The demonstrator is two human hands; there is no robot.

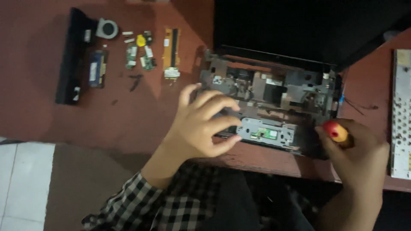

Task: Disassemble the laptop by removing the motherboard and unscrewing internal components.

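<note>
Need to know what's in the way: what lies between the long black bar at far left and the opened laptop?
Head view: a fan, a memory stick, small green boards and an orange strip lie on the table between them.

A black battery bar (72,57), round fan (107,28), green circuit boards (141,55) and a perforated metal plate (401,113) lie on the reddish table (34,115).

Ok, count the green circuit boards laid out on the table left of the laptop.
2 small green boards, side by side between the blue memory stick and the orange strip. Tiny pieces nearby are too blurred to class.
</note>
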